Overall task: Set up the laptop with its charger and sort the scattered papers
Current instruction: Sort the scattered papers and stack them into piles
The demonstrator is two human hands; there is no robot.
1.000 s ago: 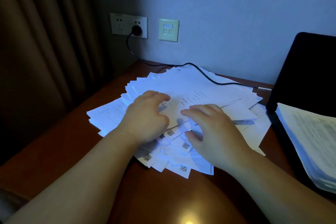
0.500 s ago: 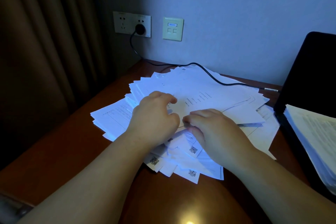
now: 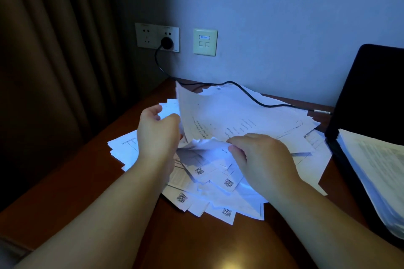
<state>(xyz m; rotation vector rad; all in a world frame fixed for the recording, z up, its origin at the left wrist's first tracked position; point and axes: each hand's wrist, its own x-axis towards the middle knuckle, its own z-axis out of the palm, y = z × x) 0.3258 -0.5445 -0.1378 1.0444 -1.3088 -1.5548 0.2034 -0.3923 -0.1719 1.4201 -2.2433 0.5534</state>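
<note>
Both hands over the scattered papers [image 3: 218, 192] mid-tabletop [image 3: 76, 181]. Right hand [image 3: 260, 159] pinches near edge of a top sheet [image 3: 218, 116]; left hand [image 3: 157, 135] grips its left side, sheet curling up off pile. Sorted stack [image 3: 376, 172] rests on open laptop [image 3: 369, 98] at right. Charger cable [image 3: 247, 94] runs across pile's far edge to wall socket [image 3: 157, 37].

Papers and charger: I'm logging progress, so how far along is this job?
Done: the charger plug sits in the wall socket, and a neat stack lies on the laptop. In hand: the left hand and right hand lift a sheet. Left: the scattered pile.
</note>
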